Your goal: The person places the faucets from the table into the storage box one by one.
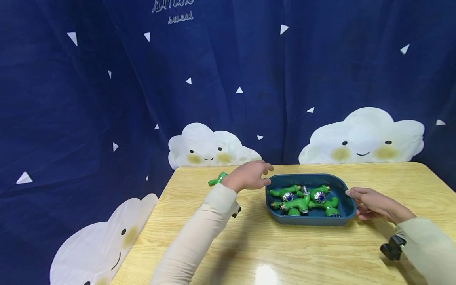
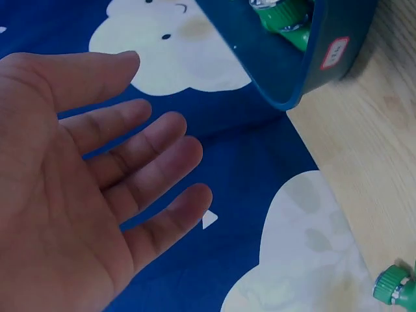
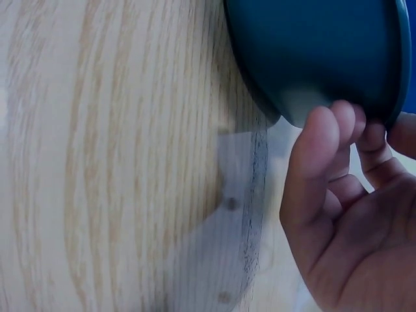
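A dark teal plastic bin point(image 1: 310, 220) stands on the table and holds several green taps point(image 1: 301, 204) with brass or silver threaded ends, some with blue-centred silver knobs. My right hand point(image 1: 375, 204) grips the bin's right end; in the right wrist view the thumb and fingers meet at the rim of the bin point(image 3: 318, 58). At the bin's left end my left hand point(image 1: 251, 175) hovers with loosely bent fingers and nothing in it. The left wrist view shows its bare palm point(image 2: 58, 214), apart from the bin. Another green tap point(image 1: 217, 179) lies on the table beyond the left forearm, partly hidden.
The wood-grain table point(image 1: 285, 253) runs back to a dark blue curtain point(image 1: 228, 79) printed with white triangles and smiling clouds. A small black wrist camera point(image 1: 393, 247) is strapped at the right sleeve. A small label point(image 2: 335, 53) sticks to the bin's outer wall.
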Demonstrator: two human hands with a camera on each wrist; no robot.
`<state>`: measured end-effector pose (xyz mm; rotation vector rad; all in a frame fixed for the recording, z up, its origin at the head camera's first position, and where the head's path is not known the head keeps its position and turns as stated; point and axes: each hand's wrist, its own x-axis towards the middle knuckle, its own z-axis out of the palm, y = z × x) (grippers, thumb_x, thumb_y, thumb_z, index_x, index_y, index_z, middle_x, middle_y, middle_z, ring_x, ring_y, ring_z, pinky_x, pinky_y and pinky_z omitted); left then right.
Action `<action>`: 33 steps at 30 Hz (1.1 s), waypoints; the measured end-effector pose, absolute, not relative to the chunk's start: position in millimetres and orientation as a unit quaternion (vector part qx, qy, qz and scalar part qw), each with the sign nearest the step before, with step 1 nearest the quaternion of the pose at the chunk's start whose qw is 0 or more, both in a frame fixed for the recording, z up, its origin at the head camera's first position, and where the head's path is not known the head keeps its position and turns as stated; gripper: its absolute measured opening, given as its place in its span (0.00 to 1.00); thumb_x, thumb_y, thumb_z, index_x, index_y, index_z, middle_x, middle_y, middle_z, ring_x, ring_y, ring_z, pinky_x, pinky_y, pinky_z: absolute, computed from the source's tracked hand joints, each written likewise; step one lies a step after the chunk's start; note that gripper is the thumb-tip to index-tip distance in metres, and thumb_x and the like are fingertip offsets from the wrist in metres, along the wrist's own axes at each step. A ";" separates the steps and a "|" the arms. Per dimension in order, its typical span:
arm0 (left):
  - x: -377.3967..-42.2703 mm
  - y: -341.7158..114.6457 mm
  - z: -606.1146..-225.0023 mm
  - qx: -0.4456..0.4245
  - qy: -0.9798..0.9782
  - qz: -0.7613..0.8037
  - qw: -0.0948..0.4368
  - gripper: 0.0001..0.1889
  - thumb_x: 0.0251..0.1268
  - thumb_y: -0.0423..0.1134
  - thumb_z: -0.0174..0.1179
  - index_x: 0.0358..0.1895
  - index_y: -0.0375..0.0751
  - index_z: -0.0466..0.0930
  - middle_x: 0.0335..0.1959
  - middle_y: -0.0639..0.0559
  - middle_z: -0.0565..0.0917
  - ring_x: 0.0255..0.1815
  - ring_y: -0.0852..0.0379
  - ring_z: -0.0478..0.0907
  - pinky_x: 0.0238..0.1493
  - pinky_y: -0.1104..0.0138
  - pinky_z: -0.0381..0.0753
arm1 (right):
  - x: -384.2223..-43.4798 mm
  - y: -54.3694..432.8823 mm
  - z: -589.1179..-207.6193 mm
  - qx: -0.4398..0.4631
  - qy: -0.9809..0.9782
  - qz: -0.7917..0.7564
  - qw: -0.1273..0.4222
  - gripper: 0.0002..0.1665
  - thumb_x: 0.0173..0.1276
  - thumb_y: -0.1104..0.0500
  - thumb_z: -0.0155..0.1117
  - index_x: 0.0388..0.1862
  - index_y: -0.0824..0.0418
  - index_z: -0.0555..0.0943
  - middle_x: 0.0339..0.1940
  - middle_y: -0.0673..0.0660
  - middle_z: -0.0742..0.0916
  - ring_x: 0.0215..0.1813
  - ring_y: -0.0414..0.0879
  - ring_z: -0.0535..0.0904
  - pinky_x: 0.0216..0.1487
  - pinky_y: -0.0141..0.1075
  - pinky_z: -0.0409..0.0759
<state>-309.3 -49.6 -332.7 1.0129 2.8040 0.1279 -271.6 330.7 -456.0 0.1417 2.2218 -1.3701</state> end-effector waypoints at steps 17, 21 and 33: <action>-315.2 -96.8 -352.2 0.281 0.957 0.057 0.035 0.29 0.72 0.49 0.56 0.72 0.42 0.67 0.69 0.46 0.74 0.69 0.48 0.72 0.70 0.58 0.71 | -273.1 332.4 -456.5 0.057 0.821 -0.502 0.264 0.37 0.82 0.45 0.36 0.74 0.73 0.51 0.34 0.52 0.81 0.31 0.42 0.80 0.37 0.37 0.86; -319.7 -111.0 -358.7 0.256 0.965 0.039 0.045 0.30 0.73 0.51 0.55 0.73 0.42 0.65 0.69 0.46 0.73 0.69 0.48 0.72 0.69 0.57 0.72 | -274.2 331.2 -457.6 0.054 0.822 -0.502 0.261 0.35 0.83 0.45 0.35 0.72 0.73 0.54 0.33 0.52 0.81 0.31 0.41 0.80 0.36 0.37 0.86; -335.4 -143.9 -385.9 0.230 0.971 0.059 0.021 0.30 0.70 0.51 0.58 0.70 0.39 0.70 0.68 0.44 0.74 0.69 0.48 0.72 0.69 0.57 0.72 | -272.8 331.8 -459.5 0.046 0.817 -0.513 0.259 0.34 0.83 0.46 0.36 0.72 0.72 0.54 0.30 0.51 0.81 0.29 0.41 0.80 0.35 0.37 0.86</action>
